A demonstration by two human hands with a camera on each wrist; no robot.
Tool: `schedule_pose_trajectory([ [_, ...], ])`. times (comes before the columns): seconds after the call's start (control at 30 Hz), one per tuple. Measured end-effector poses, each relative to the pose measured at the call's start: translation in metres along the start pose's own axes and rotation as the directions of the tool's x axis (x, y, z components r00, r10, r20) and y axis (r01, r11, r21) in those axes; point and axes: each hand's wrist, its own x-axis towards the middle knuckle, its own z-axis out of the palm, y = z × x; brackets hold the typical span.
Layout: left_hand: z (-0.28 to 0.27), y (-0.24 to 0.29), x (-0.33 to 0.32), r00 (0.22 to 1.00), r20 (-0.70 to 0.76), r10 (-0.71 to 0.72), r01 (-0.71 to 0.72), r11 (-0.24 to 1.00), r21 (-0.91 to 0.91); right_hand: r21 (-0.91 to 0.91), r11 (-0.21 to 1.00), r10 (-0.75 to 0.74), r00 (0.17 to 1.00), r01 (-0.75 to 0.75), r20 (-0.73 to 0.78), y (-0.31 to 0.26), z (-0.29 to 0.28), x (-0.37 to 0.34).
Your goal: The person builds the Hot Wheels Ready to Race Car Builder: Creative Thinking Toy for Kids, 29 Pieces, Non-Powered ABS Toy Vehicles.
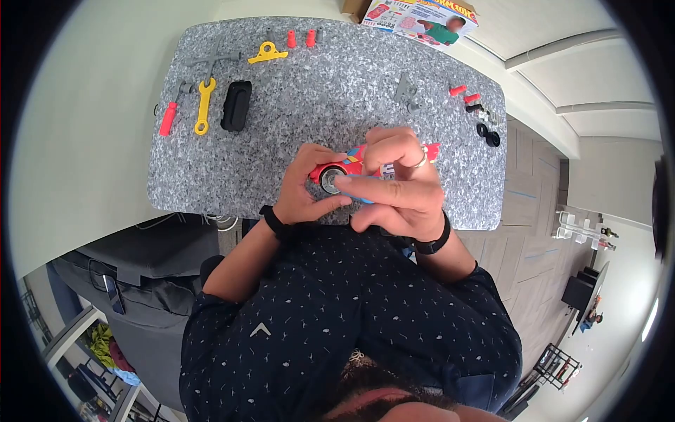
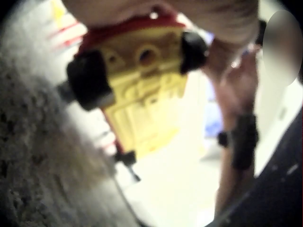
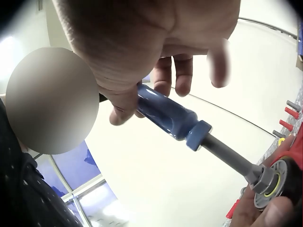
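My left hand (image 1: 299, 184) grips a red toy car (image 1: 434, 150) above the near part of the table. Its yellow underside (image 2: 144, 101) faces the left wrist camera, with black wheels at the corners. My right hand (image 1: 404, 193) holds a toy screwdriver by its blue handle (image 3: 165, 113), thumb and finger at the handle's rear end. The screwdriver's grey shaft (image 3: 227, 153) runs to a hexagonal piece at the hub of a black wheel (image 3: 284, 182). Left fingers lie around that wheel. In the head view my right hand covers much of the car and tool.
On the speckled table (image 1: 232, 169) at left lie a yellow wrench (image 1: 203, 109), a black tray (image 1: 237, 105), a grey-headed red-handled tool (image 1: 168, 118) and a grey hammer-like tool (image 1: 213, 60). Grey parts (image 1: 406, 91), red pegs (image 1: 458, 91) and black wheels (image 1: 493, 138) lie right. A box (image 1: 422, 21) stands behind.
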Motion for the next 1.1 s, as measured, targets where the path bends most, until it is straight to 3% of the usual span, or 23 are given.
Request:
schedule_pose_trajectory([
  [0.07,0.001,0.0,-0.001,1.0,-0.011,-0.001,0.001,1.0,-0.011,0.005,1.0,0.017,0.998,-0.016,-0.055,-0.01,0.004,0.013],
  [0.17,0.003,-0.002,-0.003,1.0,-0.021,0.004,-0.004,1.0,-0.028,0.035,0.999,0.037,0.999,-0.037,0.026,-0.006,0.002,0.01],
  [0.23,-0.001,-0.003,-0.001,0.999,0.022,0.03,-0.031,0.999,0.027,-0.011,1.0,-0.011,0.998,0.012,0.058,0.005,0.0,0.0],
  [0.33,0.0,0.003,0.001,1.0,-0.005,-0.004,0.004,0.999,-0.05,-0.091,0.993,-0.071,0.997,0.071,0.004,0.008,-0.001,-0.005],
  [0.47,0.002,-0.003,-0.002,0.999,-0.033,0.016,-0.018,0.999,-0.046,0.001,0.999,-0.034,0.999,0.034,-0.021,-0.005,-0.001,0.011],
  [0.63,0.0,-0.001,-0.001,1.0,-0.006,0.014,-0.014,0.999,-0.043,-0.002,1.0,-0.02,0.996,0.02,0.083,0.003,-0.002,0.001],
  [0.83,0.006,-0.005,-0.009,0.999,-0.032,-0.036,0.034,0.998,-0.062,0.01,1.0,0.016,1.0,-0.016,-0.001,-0.011,0.006,0.013],
  [0.93,-0.002,-0.011,0.0,0.993,0.061,0.101,-0.105,0.991,0.078,-0.067,0.997,-0.024,0.999,0.027,0.035,0.001,0.008,0.004],
  [1.03,0.001,-0.002,-0.002,1.0,-0.007,-0.003,0.003,0.999,-0.045,-0.034,0.999,-0.012,1.0,0.011,-0.027,0.004,0.009,-0.005],
  [1.1,0.002,-0.001,-0.003,1.0,-0.014,-0.016,0.015,0.999,-0.035,-0.024,1.0,-0.002,1.0,0.001,-0.03,0.001,0.008,-0.003],
])
